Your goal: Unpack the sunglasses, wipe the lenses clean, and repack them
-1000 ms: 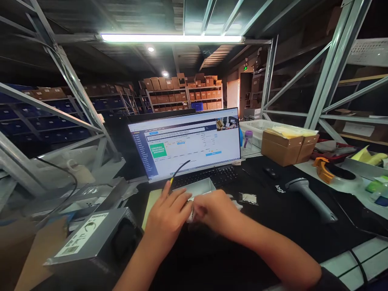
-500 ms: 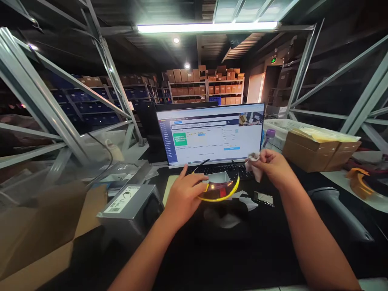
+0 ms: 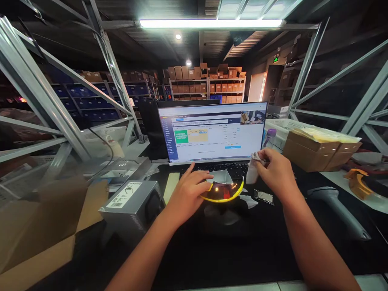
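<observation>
My left hand (image 3: 191, 190) grips a pair of sunglasses (image 3: 223, 193) by one end. Their wide dark reflective lens has a bright yellow lower rim and faces me. In my right hand (image 3: 275, 169) a crumpled white cloth or tissue (image 3: 252, 171) is pinched between thumb and fingers, hanging down beside the glasses without touching them. Behind the glasses lies an open grey box (image 3: 222, 176), partly hidden by the lens. A small clear packet (image 3: 263, 197) and white scraps (image 3: 249, 201) rest on the black desk below my right hand.
A monitor (image 3: 212, 137) and keyboard (image 3: 236, 167) stand ahead. At left are a grey product box (image 3: 130, 202) and an open cardboard carton (image 3: 45, 226). On the right lie a barcode scanner (image 3: 339, 210), a cardboard box (image 3: 315, 153) and an orange tape dispenser (image 3: 359, 182).
The sunglasses have tilted so that their temples no longer show above the lens. The white cloth hangs straighter from my right hand. My view has shifted slightly.
</observation>
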{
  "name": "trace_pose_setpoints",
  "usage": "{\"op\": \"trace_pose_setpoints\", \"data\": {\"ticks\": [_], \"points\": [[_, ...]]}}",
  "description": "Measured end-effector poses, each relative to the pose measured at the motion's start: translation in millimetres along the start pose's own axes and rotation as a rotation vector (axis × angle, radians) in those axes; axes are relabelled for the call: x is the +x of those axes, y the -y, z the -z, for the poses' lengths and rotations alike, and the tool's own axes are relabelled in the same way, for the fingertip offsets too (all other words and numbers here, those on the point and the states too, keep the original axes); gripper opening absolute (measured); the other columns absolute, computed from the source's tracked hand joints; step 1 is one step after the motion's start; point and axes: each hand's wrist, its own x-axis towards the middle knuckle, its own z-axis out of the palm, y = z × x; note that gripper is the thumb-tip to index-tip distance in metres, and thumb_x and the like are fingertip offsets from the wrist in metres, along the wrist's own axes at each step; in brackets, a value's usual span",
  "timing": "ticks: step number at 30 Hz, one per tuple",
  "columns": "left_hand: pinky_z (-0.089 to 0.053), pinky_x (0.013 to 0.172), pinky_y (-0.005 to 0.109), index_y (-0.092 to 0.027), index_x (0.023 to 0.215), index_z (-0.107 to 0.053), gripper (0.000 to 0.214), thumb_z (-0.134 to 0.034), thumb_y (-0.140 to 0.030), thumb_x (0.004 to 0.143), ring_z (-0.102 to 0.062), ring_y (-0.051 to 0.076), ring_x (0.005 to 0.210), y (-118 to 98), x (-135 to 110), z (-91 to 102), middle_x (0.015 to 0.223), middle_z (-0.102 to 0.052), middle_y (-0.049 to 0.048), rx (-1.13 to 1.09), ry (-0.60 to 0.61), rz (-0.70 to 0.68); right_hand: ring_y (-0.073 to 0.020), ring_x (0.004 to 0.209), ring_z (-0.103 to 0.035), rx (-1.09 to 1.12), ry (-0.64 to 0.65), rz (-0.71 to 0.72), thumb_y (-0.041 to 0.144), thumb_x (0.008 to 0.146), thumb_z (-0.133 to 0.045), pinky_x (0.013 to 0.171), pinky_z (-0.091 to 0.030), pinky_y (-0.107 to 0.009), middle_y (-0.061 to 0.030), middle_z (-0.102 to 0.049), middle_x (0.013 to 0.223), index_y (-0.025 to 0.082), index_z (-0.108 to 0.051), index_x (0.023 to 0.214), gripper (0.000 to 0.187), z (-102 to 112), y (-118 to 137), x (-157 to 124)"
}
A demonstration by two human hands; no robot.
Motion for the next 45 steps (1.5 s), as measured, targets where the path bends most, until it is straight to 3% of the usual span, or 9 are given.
{"op": "trace_pose_setpoints", "data": {"ticks": [3, 8, 11, 13, 16, 21, 24, 35, 45], "points": [[-0.027, 0.119, 0.058, -0.02, 0.089, -0.064, 0.025, -0.056, 0.002, 0.08, -0.061, 0.02, 0.118, 0, 0, 1.1, 0.115, -0.071, 0.0045, -0.003, 0.024, -0.005, -0.0174, 0.066, -0.048, -0.219, -0.124, 0.017, 0.029, 0.083, -0.06, 0.057, -0.027, -0.029, -0.0025, -0.058, 0.074, 0.022, -0.048, 0.071, 0.019, 0, -2, 1], [-0.026, 0.12, 0.057, -0.02, 0.088, -0.063, 0.024, -0.055, 0.001, 0.082, -0.061, 0.02, 0.118, -2, 1, 1.5, 0.115, -0.07, 0.0039, 0.005, 0.037, -0.01, -0.015, 0.05, -0.033, -0.334, -0.082, -0.074, 0.042, 0.092, -0.053, 0.055, -0.016, -0.03, 0.0017, -0.043, 0.054, 0.022, -0.046, 0.068, 0.032, -9, 11, -4], [-0.024, 0.121, 0.057, -0.02, 0.086, -0.062, 0.023, -0.056, 0.001, 0.081, -0.061, 0.02, 0.118, -4, 2, 1.1, 0.115, -0.07, 0.0036, 0.034, 0.08, -0.02, -0.0144, 0.052, -0.037, -0.245, -0.07, 0.113, 0.04, 0.092, -0.053, 0.056, -0.018, -0.029, 0.0008, -0.046, 0.056, 0.022, -0.046, 0.068, 0.031, -17, 34, -19], [-0.025, 0.121, 0.058, -0.019, 0.086, -0.063, 0.022, -0.055, 0.001, 0.081, -0.063, 0.02, 0.113, -5, 2, 0.7, 0.115, -0.07, 0.0044, 0.072, 0.09, -0.031, -0.0138, 0.054, -0.04, -0.137, 0.06, 0.27, 0.037, 0.092, -0.055, 0.056, -0.02, -0.029, 0.0005, -0.05, 0.058, 0.021, -0.045, 0.066, 0.032, -19, 50, -31], [-0.029, 0.119, 0.058, -0.018, 0.087, -0.064, 0.021, -0.053, -0.001, 0.083, -0.066, 0.019, 0.107, -6, 2, -0.4, 0.113, -0.07, 0.007, 0.139, 0.074, -0.05, -0.0128, 0.057, -0.045, 0.063, 0.392, 0.406, 0.038, 0.095, -0.054, 0.056, -0.024, -0.027, 0.0009, -0.056, 0.064, 0.021, -0.049, 0.07, 0.031, -13, 65, -41], [-0.035, 0.117, 0.056, -0.016, 0.088, -0.065, 0.018, -0.051, -0.006, 0.09, -0.064, 0.021, 0.108, -13, 1, -6.5, 0.11, -0.071, 0.0075, 0.27, 0.089, -0.152, -0.0132, 0.066, -0.055, 0.306, 0.745, 0.401, 0.027, 0.098, -0.049, 0.063, -0.035, -0.025, -0.0002, -0.064, 0.071, 0.018, -0.06, 0.074, 0.028, -4, 60, -36], [-0.035, 0.118, 0.055, -0.016, 0.085, -0.065, 0.018, -0.051, -0.007, 0.091, -0.064, 0.021, 0.107, -16, 2, -9.8, 0.108, -0.071, 0.007, 0.287, 0.078, -0.201, -0.0124, 0.072, -0.061, 0.441, 0.832, 0.351, 0.016, 0.089, -0.061, 0.067, -0.041, -0.022, 0.0016, -0.071, 0.08, 0.019, -0.068, 0.084, 0.01, -9, 53, -33], [-0.035, 0.116, 0.057, -0.019, 0.081, -0.065, 0.021, -0.05, -0.009, 0.092, -0.066, 0.02, 0.103, -13, 4, -1.5, 0.102, -0.072, 0.0039, 0.364, 0.061, -0.156, -0.0151, 0.079, -0.066, 0.631, 0.788, 0.194, 0.012, 0.087, -0.058, 0.074, -0.047, -0.024, 0.0002, -0.073, 0.083, 0.019, -0.072, 0.082, 0.016, -24, 52, -33], [-0.03, 0.119, 0.055, -0.021, 0.087, -0.065, 0.02, -0.052, -0.005, 0.087, -0.066, 0.017, 0.1, -15, 3, -5.4, 0.102, -0.071, 0.0021, 0.272, 0.127, -0.133, -0.0182, 0.083, -0.069, 0.651, 1.121, 0.271, 0.031, 0.088, -0.065, 0.083, -0.053, -0.031, -0.0045, -0.076, 0.084, 0.017, -0.077, 0.083, 0.018, -8, 14, -6]]}}
